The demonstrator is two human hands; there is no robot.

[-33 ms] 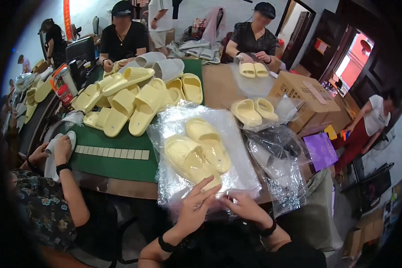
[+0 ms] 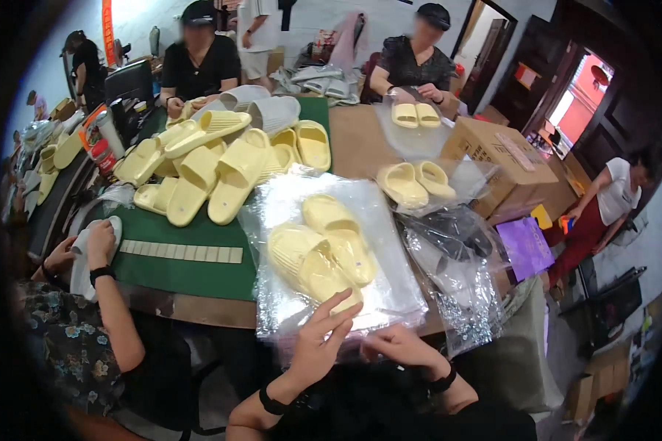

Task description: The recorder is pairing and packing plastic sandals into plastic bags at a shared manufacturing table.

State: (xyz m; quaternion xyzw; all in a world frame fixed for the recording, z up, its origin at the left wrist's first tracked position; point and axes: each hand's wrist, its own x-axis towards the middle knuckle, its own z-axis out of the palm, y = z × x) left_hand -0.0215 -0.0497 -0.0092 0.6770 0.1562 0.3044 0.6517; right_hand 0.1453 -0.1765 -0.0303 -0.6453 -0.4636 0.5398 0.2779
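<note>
Head view: from afar I see yellow slides [image 2: 322, 264] inside a clear bag [image 2: 287, 294] atop the bag stack [image 2: 401, 294]. The left hand [image 2: 318, 338], fingers spread, touches their near end. The right hand [image 2: 401, 345] curls by the stack's near edge; I cannot tell whether it pinches anything. Right of the stack, another plastic bag [image 2: 471, 316] holds a grey slipper [image 2: 434, 261].

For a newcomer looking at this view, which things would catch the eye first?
Probably the heap of mostly yellow slippers on the green mat, left of centre. Next, perhaps the yellow pair on the shiny stack of clear bags, by the person's left hand.
</note>
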